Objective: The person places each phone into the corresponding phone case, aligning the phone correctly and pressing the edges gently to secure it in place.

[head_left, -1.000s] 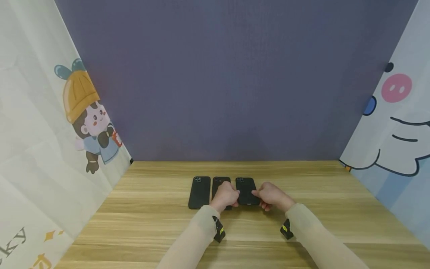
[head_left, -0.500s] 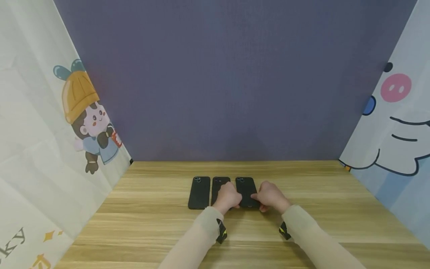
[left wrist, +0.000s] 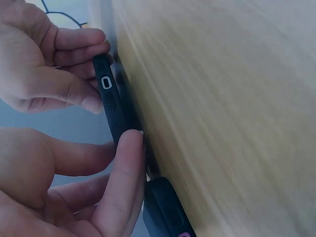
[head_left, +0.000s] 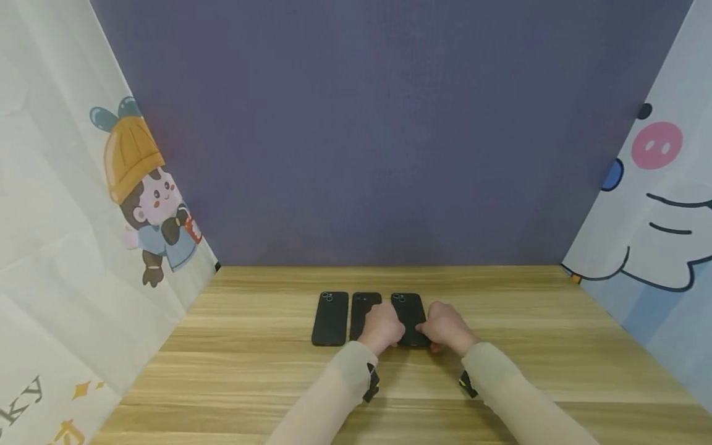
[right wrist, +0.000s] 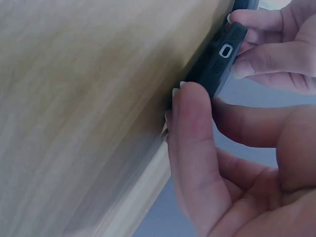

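Three black phones with camera lenses at their far ends lie side by side. My left hand [head_left: 382,326] and my right hand [head_left: 446,326] hold the rightmost phone [head_left: 410,315] by its two long sides, near its close end. In the left wrist view, that phone's charging port end [left wrist: 105,81] faces the camera, with thumbs on its back and fingers at its edges. The right wrist view shows the same phone [right wrist: 217,59] pinched between thumb and fingers. The middle phone [head_left: 364,303] is partly hidden behind my left hand. The leftmost phone [head_left: 330,320] stands apart from both hands.
All of this is on a wood-grain table [head_left: 250,371]. A dark purple-grey panel [head_left: 389,136] rises at its back edge. Printed white sheets stand at the left [head_left: 50,204] and the right [head_left: 628,204].
The rightmost phone's near end has come down and slightly toward me. My left hand has shifted a little right, and my right wrist has moved slightly inward. The other two phones have stayed put.
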Demonstrator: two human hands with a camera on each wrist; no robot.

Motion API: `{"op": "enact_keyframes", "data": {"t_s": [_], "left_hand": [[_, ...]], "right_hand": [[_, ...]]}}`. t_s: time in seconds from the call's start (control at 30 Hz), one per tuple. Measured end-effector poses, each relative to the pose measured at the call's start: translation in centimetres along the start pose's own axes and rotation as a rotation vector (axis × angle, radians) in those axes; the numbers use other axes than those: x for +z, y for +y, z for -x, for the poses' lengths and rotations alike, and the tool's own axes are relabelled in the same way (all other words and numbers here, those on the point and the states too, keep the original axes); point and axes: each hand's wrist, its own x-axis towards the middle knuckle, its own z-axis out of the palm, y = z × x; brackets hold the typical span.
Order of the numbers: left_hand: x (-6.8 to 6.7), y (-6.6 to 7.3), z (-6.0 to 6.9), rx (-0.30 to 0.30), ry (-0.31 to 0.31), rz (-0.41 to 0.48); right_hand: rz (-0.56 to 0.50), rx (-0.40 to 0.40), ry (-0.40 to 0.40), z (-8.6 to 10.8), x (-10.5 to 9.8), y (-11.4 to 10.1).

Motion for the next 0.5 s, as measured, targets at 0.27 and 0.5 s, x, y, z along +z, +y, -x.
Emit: {"op": "enact_keyframes", "data": {"t_s": [0.27,0.5], "left_hand": [[0.1,0.17,0.15,0.03,0.019,-0.027],[-0.3,0.17,0.46,0.034,0.0,-0.008]], "right_hand": [[0.034,-0.002,0.002,-0.07,0.1,0.02],[0.037,-0.004,-0.012,0.03,-0.11,0.08]]}}
